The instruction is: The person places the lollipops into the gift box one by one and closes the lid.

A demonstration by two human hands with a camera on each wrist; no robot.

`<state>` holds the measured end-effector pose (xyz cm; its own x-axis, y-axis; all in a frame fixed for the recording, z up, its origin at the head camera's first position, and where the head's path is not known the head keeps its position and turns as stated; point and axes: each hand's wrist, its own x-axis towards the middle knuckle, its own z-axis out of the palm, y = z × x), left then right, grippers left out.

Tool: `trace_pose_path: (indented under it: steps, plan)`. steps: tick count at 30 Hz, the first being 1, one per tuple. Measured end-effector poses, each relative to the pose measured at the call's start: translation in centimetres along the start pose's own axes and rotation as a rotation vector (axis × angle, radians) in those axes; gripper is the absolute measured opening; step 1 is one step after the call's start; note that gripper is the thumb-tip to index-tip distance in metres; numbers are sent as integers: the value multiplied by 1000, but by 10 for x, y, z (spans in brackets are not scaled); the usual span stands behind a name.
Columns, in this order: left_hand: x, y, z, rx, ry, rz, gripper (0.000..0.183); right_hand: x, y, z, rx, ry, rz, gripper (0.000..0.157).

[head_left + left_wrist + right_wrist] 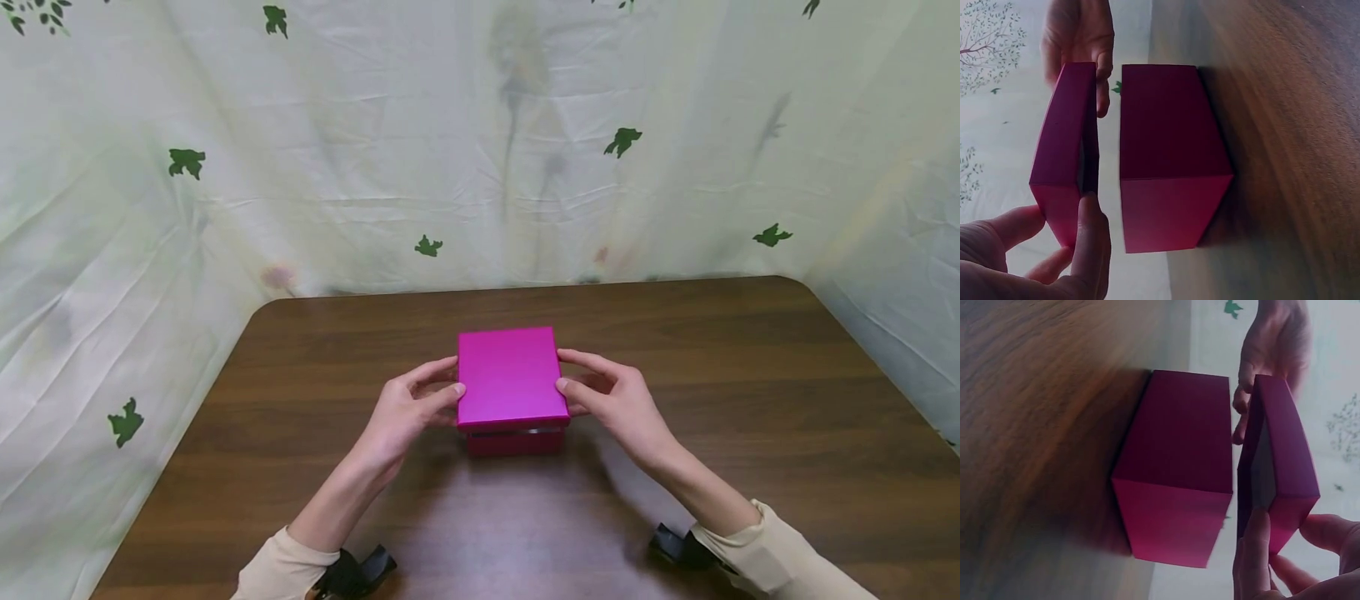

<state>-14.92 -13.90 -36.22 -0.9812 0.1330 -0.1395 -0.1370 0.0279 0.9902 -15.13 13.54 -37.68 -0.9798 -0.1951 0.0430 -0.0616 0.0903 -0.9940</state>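
A magenta box lid (510, 375) hangs level above its matching box base (516, 443), which stands on the table. Both wrist views show a gap between the lid (1063, 134) and the base (1169, 125). My left hand (405, 408) pinches the lid's left side, thumb on the upper edge and fingers along the rim below. On the opposite side my right hand (618, 404) grips the lid the same way. From the right wrist, a pale inner face of the lid (1288, 440) shows; the inside of the base is hidden.
The brown wooden table (337, 350) has rounded far corners. Behind and beside it hangs a pale curtain (375, 150) printed with green leaves. Dark wrist devices are strapped near both cream sleeves (772, 550), close above the near part of the table.
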Motion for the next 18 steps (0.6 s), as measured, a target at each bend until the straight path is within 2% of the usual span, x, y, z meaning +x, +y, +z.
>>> trace_pose_path:
  steps: [8,18]
  plan:
    - [6,-12,2,3,10,-20,44,3,7,0,-45,-13,22,46]
    - [10,-24,5,-23,55,-47,41,2,17,0,-72,-7,45,45]
